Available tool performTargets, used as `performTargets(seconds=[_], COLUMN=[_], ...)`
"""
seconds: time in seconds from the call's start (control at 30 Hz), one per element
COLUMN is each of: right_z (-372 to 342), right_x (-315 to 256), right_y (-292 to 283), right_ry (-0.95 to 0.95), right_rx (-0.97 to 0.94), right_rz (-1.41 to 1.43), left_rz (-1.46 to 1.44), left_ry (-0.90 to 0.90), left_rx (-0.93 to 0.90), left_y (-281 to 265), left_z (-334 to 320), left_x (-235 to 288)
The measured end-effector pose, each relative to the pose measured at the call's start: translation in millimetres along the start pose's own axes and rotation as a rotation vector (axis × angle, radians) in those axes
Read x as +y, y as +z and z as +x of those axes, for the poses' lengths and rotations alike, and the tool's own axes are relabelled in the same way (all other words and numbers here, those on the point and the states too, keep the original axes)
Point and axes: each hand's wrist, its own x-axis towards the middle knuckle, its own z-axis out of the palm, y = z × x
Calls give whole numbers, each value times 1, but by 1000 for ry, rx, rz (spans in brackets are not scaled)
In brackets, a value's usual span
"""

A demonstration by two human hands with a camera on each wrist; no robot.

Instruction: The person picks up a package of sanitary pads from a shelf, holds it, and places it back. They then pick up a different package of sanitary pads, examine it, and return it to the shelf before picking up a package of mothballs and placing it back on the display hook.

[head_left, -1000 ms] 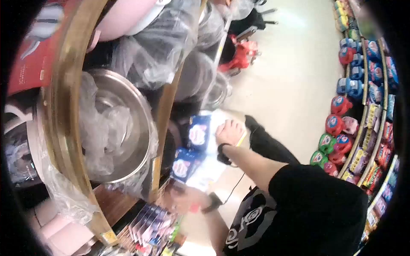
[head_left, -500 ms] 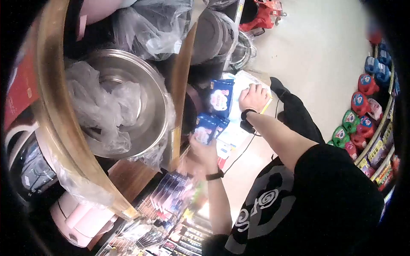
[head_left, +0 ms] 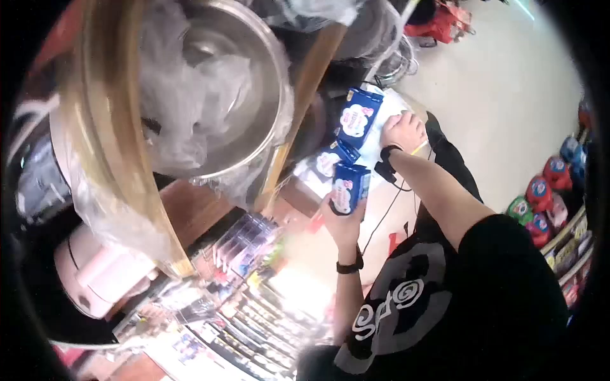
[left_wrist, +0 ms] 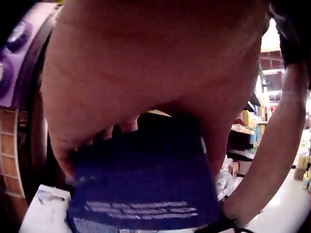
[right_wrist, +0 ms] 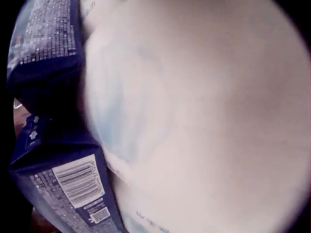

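My left hand (head_left: 343,219) grips a blue packet (head_left: 345,189) that carries a white cloud-shaped label with pink print. In the left wrist view, the fingers curl round that blue packet (left_wrist: 141,184), and its rows of small pale print face the camera. Just beyond it lie two similar blue packets, an upper one (head_left: 357,117) and a lower one (head_left: 327,162) partly overlapped by the held one. My right hand (head_left: 405,130) rests on a white package beside them. In the right wrist view, this white package (right_wrist: 204,111) fills most of the picture, next to a blue packet (right_wrist: 73,189) with a barcode.
On the left, a wooden-edged shelf (head_left: 124,127) holds a metal pot (head_left: 276,95) with crumpled plastic inside. Below stands a pink appliance (head_left: 101,273). Hanging goods (head_left: 238,244) line the shelf's end. Bottles (head_left: 540,193) stand on the right, across the pale aisle floor (head_left: 495,108).
My left hand reached the lower blue packets, took hold of one and drew it towards my body. The right hand stayed on the white package. The head view shifted.
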Motion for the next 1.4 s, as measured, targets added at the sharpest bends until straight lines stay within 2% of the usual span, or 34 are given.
performTargets(seconds=[0.03, 0.1, 0.13, 0.17, 0.2, 0.23, 0.27, 0.3, 0.33, 0.37, 0.4, 0.43, 0.47, 0.53, 0.57, 0.6, 0.63, 0.67, 0.7, 0.73, 0.77, 0.8, 0.83, 0.87, 0.9, 0.93, 1.0, 1.07, 1.1, 1.2, 1.3, 1.33, 1.37, 1.4], right_z=[0, -1, -1, 1, -4, -4, -6, 9, 21, 49, 85, 143, 121, 128, 91, 104, 98, 98, 72, 8, -29, -61, -80, -105, -129, -139, -183, -240, -250, -316, -331, -344, -354, -370], right_x=[-1, 5, 12, 16, 16, 12, 0, 14, 33, 51, 96, 151, 120, 119, 87, 105, 113, 117, 107, 94, 88, 81, 84, 80, 85, 88, 84, 92, 93, 92, 106, 113, 122, 129], right_y=[3, 13, 14, 17, 24, 22, 24, 11, 32, 49, 117, 215, 82, 69, -59, -9, -13, -18, -47, -117, -138, -167, -163, -191, -203, -187, -216, -279, -279, -340, -252, -249, -231, -240], right_ry=[8, 23, -15, -46, -54, -23, -55, 13, -55, -123, -435, -105, -163, -605, -563, -709, -637, -726, -750, -749, -698, -694, -637, -744, -825, -1210, -1375, -1481, -1426, -1498, -1507, -1742, -1574, -1643], right_rx=[-14, -121, -219, -304, -164, -132, -158, -291, -321, -485, -529, -1239, -984, -499, -760, -648, -734, -1047, -1153, -1445, -1535, -1750, -1962, -2134, -2209, -2276, -2443, -2184, -2171, -1922, -2063, -1996, -2141, -2110], right_rz=[-26, -103, -124, -145, -163, -156, -155, -65, -13, 29, 441, 983, 827, 1001, 710, 1026, 909, 973, 658, 760, 676, 425, 294, 95, -23, -153, -310, -561, -671, -1126, -1136, -1129, -1157, -1210], left_rz=[-120, -350, -271, -233, -200, -169, -178, -189, -273, -250, -309, -370, -400, -369, -411, -553, -664, -499, -512, -513, -438, -362, -281, -269, -245, -290, -244, -324, -374, -288, -181, -134, -94, -101], left_ry=[-42, -347, -284, -362, -326, -274, -316, -359, -436, -505, -553, -591, -634, -623, -561, -563, -709, -598, -585, -601, -558, -518, -346, -280, -215, -137, -26, 60, 98, 1, -99, -151, -206, -198], left_rx=[-63, -107, -148, -134, -90, -51, -25, 0, -15, 13, 58, 107, 118, 249, 340, 355, 264, 342, 384, 327, 341, 357, 447, 395, 346, 377, 426, 483, 503, 568, 674, 670, 659, 739], left_y=[6, 19, 20, 17, 23, 31, 34, 35, 31, 29, 28, 27, 16, 1, 0, -10, -36, -24, -22, -64, -74, -84, -69, -79, -92, -101, -87, -79, -70, -69, -75, -73, -72, -71], left_z=[-12, -52, -69, -79, -100, -116, -133, -148, -163, -181, -200, -218, -240, -266, -282, -293, -301, -315, -327, -331, -335, -339, -348, -352, -358, -369, -385, -400, -412, -454, -490, -503, -515, -527], left_x=[-11, -17, -13, 12, -4, -22, -31, -38, -45, -53, -64, -73, -70, -79, -83, -79, -59, -72, -76, -39, -33, -26, -46, -46, -43, -44, -66, -92, -95, -99, -107, -113, -117, -118])
